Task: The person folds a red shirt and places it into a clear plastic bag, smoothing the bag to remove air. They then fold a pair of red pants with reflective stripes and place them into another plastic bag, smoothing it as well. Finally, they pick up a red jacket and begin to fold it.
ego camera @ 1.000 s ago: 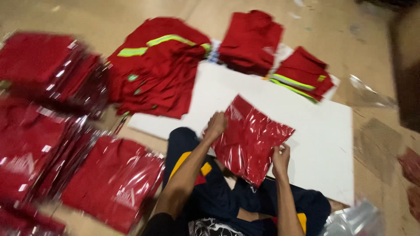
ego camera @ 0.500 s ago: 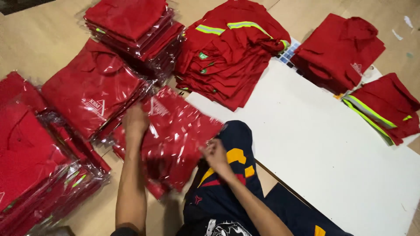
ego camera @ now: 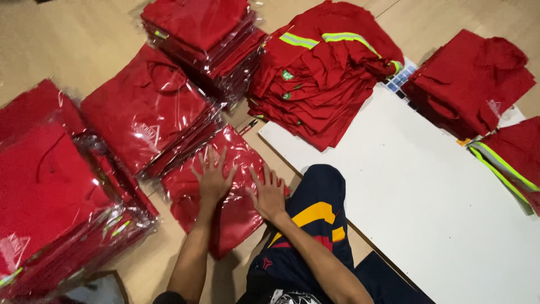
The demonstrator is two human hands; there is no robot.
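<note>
At the far left a tall stack of bagged red shirts [ego camera: 50, 208] stands on the wooden floor [ego camera: 50, 50], with a second bagged stack [ego camera: 143, 112] just beside it and a third [ego camera: 202, 39] behind, so a good share of the bagging looks done. In front of these lies the bagged red shirt [ego camera: 216, 197] in hand, flat on the floor by itself beside the knee, not on any stack; its clear plastic wrap is wrinkled and glints in the light, and the red cloth inside is folded to a rough square. The left hand [ego camera: 212, 177] and the right hand [ego camera: 269, 195] both lie palm down on it, fingers spread, pressing it flat (nothing is pinched). To the right, the white board [ego camera: 439, 197] carries no shirt in its middle, while unbagged folded shirts with yellow-green reflective stripes [ego camera: 326, 73] and two more loose red piles [ego camera: 472, 79] and [ego camera: 509, 157] lie at its edges, so plenty looks left to bag.
</note>
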